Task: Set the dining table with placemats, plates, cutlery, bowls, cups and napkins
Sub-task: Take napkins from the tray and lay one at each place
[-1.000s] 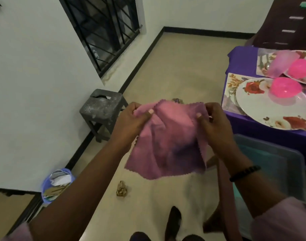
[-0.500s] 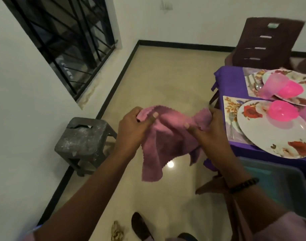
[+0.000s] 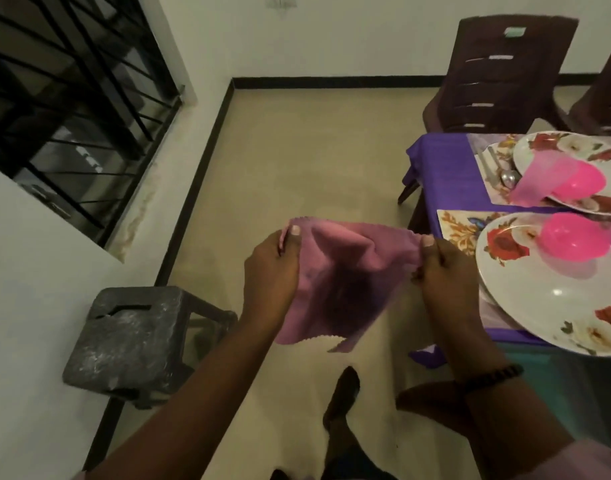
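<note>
Head view only. Pink napkin (image 3: 345, 271) is held up over the floor (image 3: 297, 161), left of the tabletop (image 3: 446, 174), not touching it. Top left corner is pinched by left hand (image 3: 271, 271), thumb on top; top right corner is pinched by right hand (image 3: 446, 278), fingers curled round the cloth. Top edge is stretched betw. the two hands w/ slight sag; rest of the cloth hangs down, lower edge loose and zigzag-cut.

Tabletop is covered w/ purple cloth, at frame right. Near placemat (image 3: 460, 226), floral print, is partly covered by near plate (image 3: 553, 299) (white, red flowers). Near pink bowl (image 3: 574, 242) is seated on that plate, far side. Far plate (image 3: 571, 150) is set on far placemat (image 3: 484, 168); far pink bowl (image 3: 579, 183) sits on it, and a translucent pink cup (image 3: 539, 178) is seen tilted against the bowl. Cutlery (image 3: 501, 171) is laid on far placemat just left of far plate; exact pieces hard to tell, a spoon bowl is visible.

Two dark chairs (image 3: 505, 74) are placed at the far side of the tabletop. Grey stool (image 3: 134, 337) is set by the wall at left, below barred window (image 3: 72, 109). Dark bead bracelet (image 3: 487, 377) is worn on right wrist. Teal bin (image 3: 574, 403) is partly seen under right forearm, lower right. Person's foot (image 3: 342, 393) is seen on the floor below the napkin.
</note>
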